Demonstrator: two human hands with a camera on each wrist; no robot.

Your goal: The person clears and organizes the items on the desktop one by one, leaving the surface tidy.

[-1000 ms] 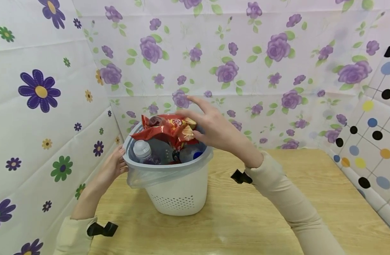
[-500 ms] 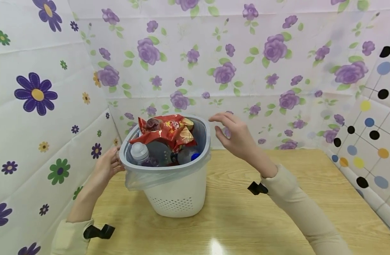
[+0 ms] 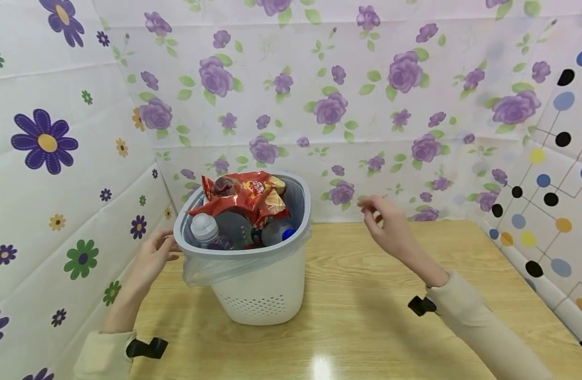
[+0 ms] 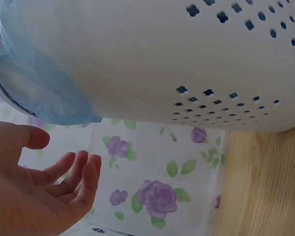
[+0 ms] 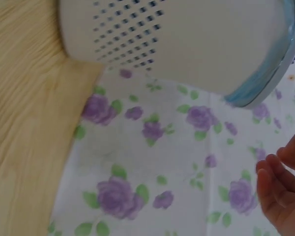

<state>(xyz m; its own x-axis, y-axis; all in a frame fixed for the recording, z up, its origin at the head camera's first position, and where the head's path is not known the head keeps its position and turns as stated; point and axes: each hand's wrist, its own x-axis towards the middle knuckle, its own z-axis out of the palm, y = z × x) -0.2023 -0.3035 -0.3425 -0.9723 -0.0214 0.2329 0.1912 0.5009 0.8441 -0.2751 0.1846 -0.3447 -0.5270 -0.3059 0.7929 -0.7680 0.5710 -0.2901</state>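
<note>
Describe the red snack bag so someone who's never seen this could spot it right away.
Start at the white bin with the grey rim on the wooden table, by the left hand. The red snack bag lies crumpled on top of the rubbish, toward the back. It is the only red, glossy thing; its neighbours are clear bottles.

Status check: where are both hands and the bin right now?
Left hand open beside the bin rim, contact unclear. Right hand empty, fingers loosely curled, apart from bin. Bin upright on table, red snack bag on top.
</note>
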